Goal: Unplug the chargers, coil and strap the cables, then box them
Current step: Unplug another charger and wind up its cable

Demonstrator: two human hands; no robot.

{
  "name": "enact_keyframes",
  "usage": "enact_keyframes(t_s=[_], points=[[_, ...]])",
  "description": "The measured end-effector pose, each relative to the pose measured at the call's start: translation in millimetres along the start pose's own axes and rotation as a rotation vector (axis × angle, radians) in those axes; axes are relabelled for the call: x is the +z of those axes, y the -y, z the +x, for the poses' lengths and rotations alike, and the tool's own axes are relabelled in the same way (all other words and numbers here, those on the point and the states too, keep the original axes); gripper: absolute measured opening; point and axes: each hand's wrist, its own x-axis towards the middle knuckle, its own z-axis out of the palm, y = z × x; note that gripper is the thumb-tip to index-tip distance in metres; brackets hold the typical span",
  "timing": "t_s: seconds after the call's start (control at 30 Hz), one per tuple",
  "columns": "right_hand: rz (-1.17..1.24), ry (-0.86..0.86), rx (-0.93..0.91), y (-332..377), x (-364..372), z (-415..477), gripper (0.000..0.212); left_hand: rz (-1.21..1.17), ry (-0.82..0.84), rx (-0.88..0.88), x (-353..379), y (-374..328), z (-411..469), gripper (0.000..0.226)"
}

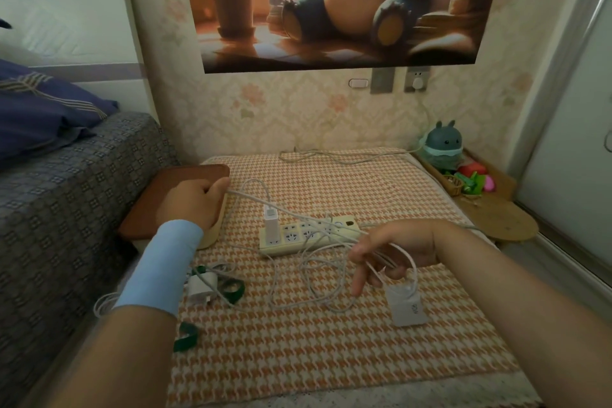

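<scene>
A cream power strip [298, 237] lies mid-table with one white charger [271, 220] standing plugged in at its left end. My left hand [192, 202] pinches a white cable [255, 200] above the brown-lidded box [165, 199] at the table's left edge. My right hand [394, 252] holds loops of that cable, and a second white charger [407, 308] dangles below it. A third white charger [202, 285] with its coiled cable lies near my left wrist, beside a dark green strap [233, 288]. Another green strap [185, 336] lies further forward.
A bed with a patterned grey cover [66, 209] runs along the left. The table carries a checked orange cloth [331, 358]. A grey cord [331, 156] trails along the back towards a wall socket [417, 79]. A toy figure [443, 146] and small bright items sit on the wooden shelf [496, 209] right.
</scene>
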Motion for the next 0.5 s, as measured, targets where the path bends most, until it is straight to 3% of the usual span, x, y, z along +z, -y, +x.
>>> enact_keyframes(t_s=[0.1,0.17,0.27,0.3,0.37,0.43,0.5], points=[[-0.169,-0.159,0.021,5,7,1,0.034,0.196,0.12,0.044,4,-11,-4,0.039],[-0.265,-0.23,0.016,11,14,2,0.038,0.26,0.047,0.171,6,-25,-10,0.018],[-0.322,-0.263,-0.02,19,22,5,0.041,-0.128,-0.049,0.406,10,-57,-29,0.032],[-0.326,-0.278,-0.035,21,24,6,0.041,-0.268,-0.01,0.507,12,-69,-36,0.037],[-0.277,-0.263,-0.089,23,27,9,0.041,-0.377,0.288,0.648,14,-88,-52,0.046],[-0.243,-0.244,-0.148,25,29,10,0.038,-0.288,0.629,0.683,24,-98,-63,0.049],[-0.241,-0.271,-0.167,24,29,9,0.037,-0.124,0.764,0.692,37,-99,-67,0.052]])
